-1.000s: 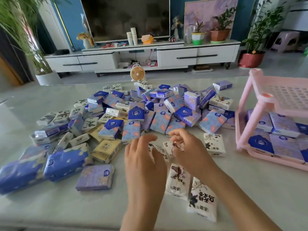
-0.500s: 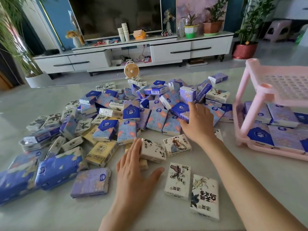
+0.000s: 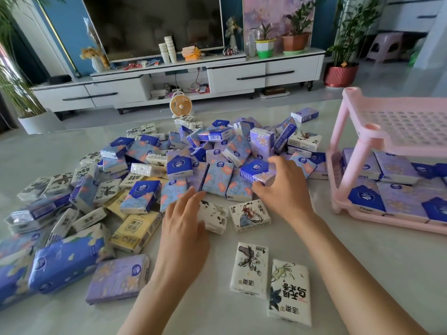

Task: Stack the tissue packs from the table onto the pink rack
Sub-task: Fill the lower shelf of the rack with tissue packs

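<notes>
On the near edge of the heap of tissue packs [image 3: 217, 153], we find the right hand [image 3: 285, 189] curled round a blue-topped pack [image 3: 257, 172]. Its fingers hook over the far end and the thumb presses the near side, so the grip looks firm. The pack lies tilted against its neighbours, and we cannot tell whether it is lifted off them.

The left hand [image 3: 183, 228] is spread with its fingers nearly straight and holds nothing. Its fingertips reach the floral packs at the front of the heap. Its thumb side lies against a white ink-drawn pack [image 3: 215, 217], though we can't be sure it truly presses on it.

Both forearms come in from the bottom edge and angle inward, backs of the hands up. The right one reaches farther than the left.

The pink rack [image 3: 350, 151] stands on the table [image 3: 362, 274] to the right of the right hand, near but apart from it. Purple and blue packs lie flat in rows on its lower shelf [image 3: 391, 187]. Just beside the right wrist lies a white pack with a bowl picture [image 3: 250, 215], and two more white packs [image 3: 250, 269] lie flat between the forearms.
</notes>
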A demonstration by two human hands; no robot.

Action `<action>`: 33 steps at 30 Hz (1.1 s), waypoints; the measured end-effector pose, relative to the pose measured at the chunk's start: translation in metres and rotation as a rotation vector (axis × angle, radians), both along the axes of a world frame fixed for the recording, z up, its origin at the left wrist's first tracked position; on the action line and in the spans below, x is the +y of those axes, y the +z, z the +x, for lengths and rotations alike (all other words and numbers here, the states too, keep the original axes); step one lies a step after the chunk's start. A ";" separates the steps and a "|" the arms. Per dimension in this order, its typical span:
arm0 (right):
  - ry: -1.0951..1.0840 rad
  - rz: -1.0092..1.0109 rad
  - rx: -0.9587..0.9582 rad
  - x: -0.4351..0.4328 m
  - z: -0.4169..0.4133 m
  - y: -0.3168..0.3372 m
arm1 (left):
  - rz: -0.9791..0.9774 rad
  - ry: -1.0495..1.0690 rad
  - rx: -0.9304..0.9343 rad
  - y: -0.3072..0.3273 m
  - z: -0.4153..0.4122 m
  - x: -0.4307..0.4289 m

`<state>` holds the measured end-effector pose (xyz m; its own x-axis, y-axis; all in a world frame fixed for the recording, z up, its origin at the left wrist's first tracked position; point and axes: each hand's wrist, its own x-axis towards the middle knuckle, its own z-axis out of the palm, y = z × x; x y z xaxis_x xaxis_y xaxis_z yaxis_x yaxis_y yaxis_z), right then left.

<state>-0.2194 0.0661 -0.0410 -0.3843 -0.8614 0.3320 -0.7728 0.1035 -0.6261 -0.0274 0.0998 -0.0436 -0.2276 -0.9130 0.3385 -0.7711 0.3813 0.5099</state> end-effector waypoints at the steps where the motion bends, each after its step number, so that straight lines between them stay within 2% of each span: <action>1: -0.007 -0.016 -0.039 0.007 0.002 0.000 | -0.036 0.017 0.032 0.005 -0.007 -0.003; 4: -0.026 -0.048 -0.148 0.024 0.004 0.002 | -0.050 0.042 0.120 0.027 -0.030 -0.024; 7: -0.024 -0.094 -0.231 0.035 0.001 0.002 | -0.042 0.181 -0.003 0.036 -0.035 -0.066; 10: -0.002 -0.137 -0.303 0.042 -0.003 0.000 | 0.153 0.416 -0.113 0.031 -0.021 -0.107; 12: 0.015 -0.164 -0.332 0.046 -0.004 -0.001 | 0.257 0.480 -0.158 0.024 -0.013 -0.124; 14: 0.041 -0.186 -0.325 0.049 -0.005 0.000 | 0.250 0.496 -0.202 0.017 -0.011 -0.131; 16: 0.078 -0.177 -0.330 0.053 -0.007 0.001 | 0.161 0.515 -0.194 0.016 -0.011 -0.129; 20: 0.129 -0.123 -0.518 0.067 -0.016 0.003 | -0.038 0.426 0.028 0.032 -0.009 -0.108; 24: 0.190 -0.103 -0.760 0.094 -0.029 0.013 | -0.034 0.261 0.241 0.055 -0.016 -0.067; 28: 0.272 -0.104 -0.848 0.128 -0.049 0.019 | 0.271 0.123 0.671 0.082 -0.031 -0.011; 33: 0.230 -0.156 -0.749 0.170 -0.078 0.026 | 0.675 -0.156 0.730 0.082 -0.075 0.052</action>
<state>-0.2971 0.2357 -0.0152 -0.3707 -0.9113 0.1790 -0.1322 -0.1390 -0.9814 -0.1023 0.1516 0.0389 -0.3043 -0.9431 -0.1344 -0.1493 -0.0921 0.9845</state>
